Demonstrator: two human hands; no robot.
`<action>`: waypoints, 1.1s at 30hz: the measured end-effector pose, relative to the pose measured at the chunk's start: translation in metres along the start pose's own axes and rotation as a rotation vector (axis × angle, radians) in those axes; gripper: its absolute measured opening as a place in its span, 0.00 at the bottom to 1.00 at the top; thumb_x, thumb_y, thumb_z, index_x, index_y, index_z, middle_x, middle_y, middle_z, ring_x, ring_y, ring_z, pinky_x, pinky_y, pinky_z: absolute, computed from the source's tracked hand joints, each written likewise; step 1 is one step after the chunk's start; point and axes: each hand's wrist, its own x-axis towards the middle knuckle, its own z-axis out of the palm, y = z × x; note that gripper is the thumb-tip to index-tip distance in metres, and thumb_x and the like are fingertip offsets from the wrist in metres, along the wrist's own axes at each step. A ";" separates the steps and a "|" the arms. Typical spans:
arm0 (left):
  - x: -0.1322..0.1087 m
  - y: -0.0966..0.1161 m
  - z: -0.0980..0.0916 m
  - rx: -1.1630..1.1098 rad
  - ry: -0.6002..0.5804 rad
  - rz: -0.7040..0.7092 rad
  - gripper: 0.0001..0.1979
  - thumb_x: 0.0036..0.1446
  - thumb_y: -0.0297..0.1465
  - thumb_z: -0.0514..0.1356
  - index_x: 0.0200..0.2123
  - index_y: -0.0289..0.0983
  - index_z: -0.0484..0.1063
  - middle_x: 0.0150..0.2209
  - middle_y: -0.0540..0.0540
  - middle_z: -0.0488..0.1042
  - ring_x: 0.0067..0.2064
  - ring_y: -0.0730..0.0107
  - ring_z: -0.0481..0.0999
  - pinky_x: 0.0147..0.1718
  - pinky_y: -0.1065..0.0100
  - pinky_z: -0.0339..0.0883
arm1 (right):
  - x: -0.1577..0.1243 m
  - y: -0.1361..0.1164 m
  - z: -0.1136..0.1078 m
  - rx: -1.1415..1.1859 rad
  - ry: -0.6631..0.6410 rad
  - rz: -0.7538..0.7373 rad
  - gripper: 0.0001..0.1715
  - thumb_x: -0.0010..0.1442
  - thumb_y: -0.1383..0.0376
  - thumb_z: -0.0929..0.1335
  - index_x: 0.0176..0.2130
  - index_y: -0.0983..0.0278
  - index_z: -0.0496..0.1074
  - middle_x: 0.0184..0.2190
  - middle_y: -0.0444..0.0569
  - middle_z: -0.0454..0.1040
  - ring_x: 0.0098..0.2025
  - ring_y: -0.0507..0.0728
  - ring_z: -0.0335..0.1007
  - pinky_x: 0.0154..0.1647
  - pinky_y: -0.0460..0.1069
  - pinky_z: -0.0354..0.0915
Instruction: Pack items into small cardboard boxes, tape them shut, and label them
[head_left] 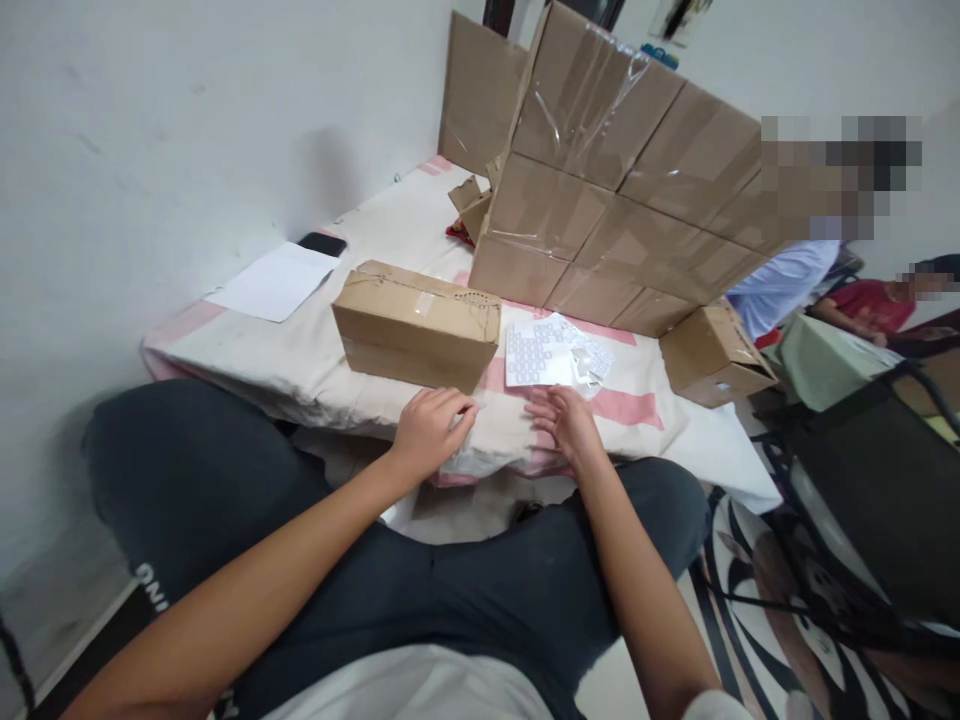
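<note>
My left hand rests on the cloth-covered table just in front of a long brown cardboard box; its fingers are curled, and nothing shows inside them. My right hand lies beside it with fingers stretched out and apart, empty, just below a pile of white sticker sheets. Neither hand touches the box or the sheets.
A tall stack of taped cardboard boxes fills the back of the table. A small carton sits at the right edge. A white paper and a black phone lie far left. Other people sit at right behind a dark chair.
</note>
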 end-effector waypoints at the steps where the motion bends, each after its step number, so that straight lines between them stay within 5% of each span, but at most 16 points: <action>1: 0.000 0.000 0.000 -0.005 0.001 -0.005 0.09 0.67 0.30 0.57 0.33 0.38 0.72 0.31 0.50 0.77 0.35 0.68 0.75 0.39 0.65 0.62 | 0.001 0.000 -0.003 -0.040 0.012 -0.025 0.15 0.55 0.55 0.69 0.34 0.63 0.65 0.25 0.46 0.73 0.22 0.55 0.71 0.19 0.48 0.67; 4: 0.000 0.000 -0.001 -0.036 0.003 -0.021 0.07 0.65 0.30 0.59 0.33 0.38 0.72 0.31 0.51 0.77 0.35 0.68 0.76 0.39 0.65 0.62 | -0.001 -0.002 -0.013 -0.176 0.132 -0.187 0.14 0.62 0.54 0.62 0.33 0.62 0.64 0.22 0.43 0.68 0.21 0.52 0.65 0.22 0.47 0.66; 7: -0.001 0.001 0.000 -0.059 0.002 -0.036 0.05 0.63 0.29 0.60 0.33 0.39 0.72 0.32 0.51 0.77 0.36 0.67 0.76 0.39 0.65 0.63 | 0.002 -0.004 -0.013 -0.338 0.181 -0.391 0.15 0.63 0.54 0.61 0.33 0.62 0.66 0.29 0.47 0.74 0.34 0.55 0.72 0.41 0.51 0.72; 10: -0.001 0.001 0.000 -0.072 -0.009 -0.041 0.04 0.63 0.29 0.60 0.33 0.39 0.72 0.32 0.51 0.77 0.36 0.68 0.76 0.39 0.65 0.63 | 0.017 -0.004 0.005 -0.494 0.037 -0.511 0.15 0.59 0.56 0.67 0.41 0.64 0.74 0.47 0.55 0.78 0.54 0.61 0.72 0.62 0.58 0.63; 13: -0.001 0.001 0.000 -0.085 -0.021 -0.020 0.04 0.62 0.29 0.60 0.33 0.38 0.72 0.32 0.52 0.77 0.36 0.68 0.76 0.39 0.65 0.63 | 0.047 -0.005 0.035 -0.930 -0.147 -0.523 0.31 0.62 0.56 0.66 0.61 0.64 0.69 0.69 0.60 0.59 0.72 0.68 0.50 0.72 0.65 0.46; 15: -0.002 0.001 0.000 -0.089 -0.035 -0.001 0.04 0.63 0.28 0.59 0.33 0.38 0.72 0.32 0.52 0.77 0.36 0.68 0.76 0.39 0.64 0.62 | 0.073 -0.009 0.056 -1.287 -0.230 -0.469 0.35 0.68 0.54 0.60 0.70 0.61 0.58 0.74 0.58 0.45 0.76 0.69 0.36 0.72 0.69 0.40; 17: -0.003 0.001 -0.001 -0.102 -0.061 0.005 0.04 0.63 0.28 0.59 0.34 0.38 0.72 0.33 0.52 0.77 0.37 0.68 0.76 0.39 0.64 0.62 | 0.099 -0.015 0.073 -1.445 -0.272 -0.415 0.35 0.71 0.53 0.56 0.72 0.59 0.53 0.75 0.56 0.42 0.76 0.70 0.33 0.72 0.70 0.39; 22: -0.008 0.011 -0.007 -0.186 -0.094 -0.038 0.05 0.64 0.26 0.58 0.33 0.38 0.70 0.32 0.52 0.76 0.36 0.69 0.74 0.39 0.64 0.60 | 0.155 -0.022 0.105 -1.472 -0.304 -0.303 0.35 0.71 0.53 0.54 0.71 0.61 0.55 0.74 0.58 0.48 0.74 0.72 0.43 0.69 0.71 0.47; 28: -0.006 0.022 -0.028 -0.293 -0.110 -0.039 0.06 0.63 0.25 0.57 0.33 0.38 0.69 0.30 0.52 0.74 0.33 0.69 0.71 0.37 0.63 0.58 | 0.186 -0.013 0.125 -1.446 -0.232 -0.334 0.35 0.72 0.54 0.54 0.73 0.63 0.50 0.74 0.59 0.46 0.74 0.69 0.40 0.71 0.66 0.41; 33: 0.001 0.014 -0.042 -0.416 -0.144 -0.120 0.06 0.62 0.23 0.57 0.33 0.38 0.68 0.29 0.51 0.73 0.33 0.70 0.70 0.37 0.64 0.58 | 0.202 -0.009 0.133 -1.424 -0.148 -0.397 0.32 0.71 0.54 0.56 0.67 0.64 0.61 0.62 0.66 0.63 0.64 0.69 0.58 0.64 0.64 0.53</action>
